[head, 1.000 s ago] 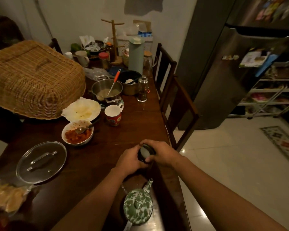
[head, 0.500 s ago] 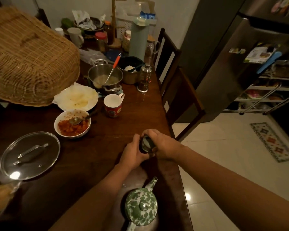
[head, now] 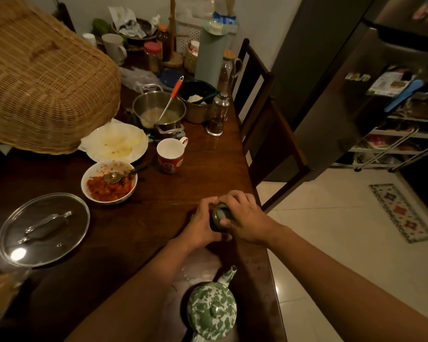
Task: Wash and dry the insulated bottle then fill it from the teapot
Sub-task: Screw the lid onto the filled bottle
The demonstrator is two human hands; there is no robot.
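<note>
- One dark insulated bottle [head: 220,216] stands on the surface [head: 158,218] near its right edge
- Two hands are clamped on it together: left hand [head: 203,224] round the body, right hand [head: 246,218] curled over the top
- One green teapot [head: 211,312] at the bottle's 6 o'clock
- One glass lid [head: 43,229] at 9, one food bowl [head: 109,181] at 10
- Two mugs toward 11: red mug [head: 171,154], white mug [head: 114,48]

Dim, warm indoor light. Single glare spot on the glass lid [head: 43,229]; weak sheen on the dark table [head: 139,233]. Pale floor [head: 331,243] brightest. The insulated bottle [head: 220,214] reads nearly black, detail lost. Wide-angle bending tilts the fridge [head: 344,119]. Lower-left corner blurred, smeared.
</note>
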